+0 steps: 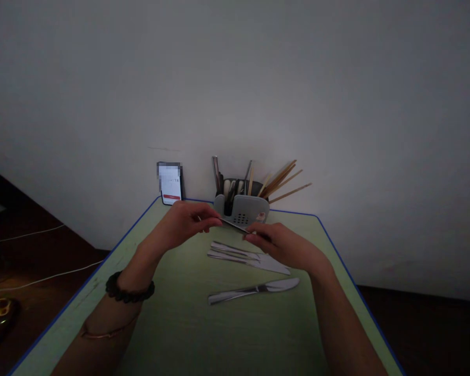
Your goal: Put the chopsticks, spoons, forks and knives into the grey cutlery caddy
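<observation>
My left hand [188, 223] and my right hand [284, 244] pinch the two ends of a thin, straight metal piece that looks like a table knife [235, 226]. It is seen nearly edge-on, and my fingers hide its ends. It is held above the table, in front of a grey cutlery holder [245, 208]. Two silver table knives [248, 256] lie close together below my hands, their blades towards the right. Nearer to me lies another table knife [254, 290], apart from them, its blade also to the right.
Wooden chopsticks [282, 177] lean out of the holder's right side, with several cutlery handles [231, 188] at its left. A lit phone [171, 183] stands against the wall [235, 78] at the back left. The light green table [188, 334] has a blue edge. White cables [43, 283] run off to the left.
</observation>
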Demonstrator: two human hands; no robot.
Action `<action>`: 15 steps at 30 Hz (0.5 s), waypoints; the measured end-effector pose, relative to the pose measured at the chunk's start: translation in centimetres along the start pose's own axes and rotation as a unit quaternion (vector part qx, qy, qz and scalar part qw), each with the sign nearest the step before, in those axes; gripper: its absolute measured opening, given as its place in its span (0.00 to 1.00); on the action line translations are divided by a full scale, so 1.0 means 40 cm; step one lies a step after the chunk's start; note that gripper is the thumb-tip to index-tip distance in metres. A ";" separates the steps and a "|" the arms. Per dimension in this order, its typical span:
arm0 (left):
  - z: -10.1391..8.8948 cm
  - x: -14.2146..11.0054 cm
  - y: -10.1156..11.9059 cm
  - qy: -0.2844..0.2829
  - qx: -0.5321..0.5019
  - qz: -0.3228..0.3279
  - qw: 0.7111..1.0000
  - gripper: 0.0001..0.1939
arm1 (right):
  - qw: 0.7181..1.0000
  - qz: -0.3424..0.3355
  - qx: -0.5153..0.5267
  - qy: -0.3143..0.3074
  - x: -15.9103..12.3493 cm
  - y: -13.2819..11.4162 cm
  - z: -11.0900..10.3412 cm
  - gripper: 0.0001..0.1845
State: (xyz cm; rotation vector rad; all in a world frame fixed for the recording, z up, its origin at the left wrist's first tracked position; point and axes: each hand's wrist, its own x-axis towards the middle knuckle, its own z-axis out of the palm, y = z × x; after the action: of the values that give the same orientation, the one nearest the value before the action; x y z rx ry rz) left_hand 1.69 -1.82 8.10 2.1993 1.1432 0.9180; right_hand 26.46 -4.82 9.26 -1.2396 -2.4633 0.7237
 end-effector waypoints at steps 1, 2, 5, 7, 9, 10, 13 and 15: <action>0.001 0.000 0.006 0.014 -0.001 -0.001 1.000 0.15 | 1.000 -0.011 0.002 0.012 0.000 -0.001 -0.003 0.13; 0.001 0.000 0.009 0.030 -0.002 -0.005 1.000 0.15 | 0.999 -0.027 0.005 0.032 0.000 0.001 -0.008 0.13; -0.002 -0.001 0.004 0.057 -0.004 -0.022 0.998 0.16 | 0.985 -0.072 0.040 0.148 -0.004 0.013 -0.029 0.11; -0.002 -0.001 -0.004 0.023 0.004 -0.020 1.000 0.17 | 0.967 -0.070 0.095 0.226 -0.008 0.023 -0.040 0.10; 0.003 0.000 -0.008 -0.022 0.014 -0.009 1.000 0.18 | 0.946 -0.048 0.178 0.268 -0.010 0.027 -0.043 0.10; 0.006 0.001 -0.007 -0.042 0.015 -0.005 0.999 0.17 | 0.933 -0.041 0.227 0.276 -0.009 0.026 -0.041 0.09; 0.018 0.001 0.007 -0.105 -0.006 -0.006 0.994 0.21 | 0.890 -0.050 0.364 0.269 -0.002 0.013 -0.028 0.07; 0.021 -0.001 0.019 -0.160 -0.020 -0.012 0.987 0.22 | 0.867 -0.057 0.422 0.260 0.005 0.000 -0.020 0.06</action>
State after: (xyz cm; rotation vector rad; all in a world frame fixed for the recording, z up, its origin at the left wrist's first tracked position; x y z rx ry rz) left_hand 2.68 -2.35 8.07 2.1958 0.9868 0.5455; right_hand 26.72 -4.43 9.91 -0.7802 -1.4762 1.0884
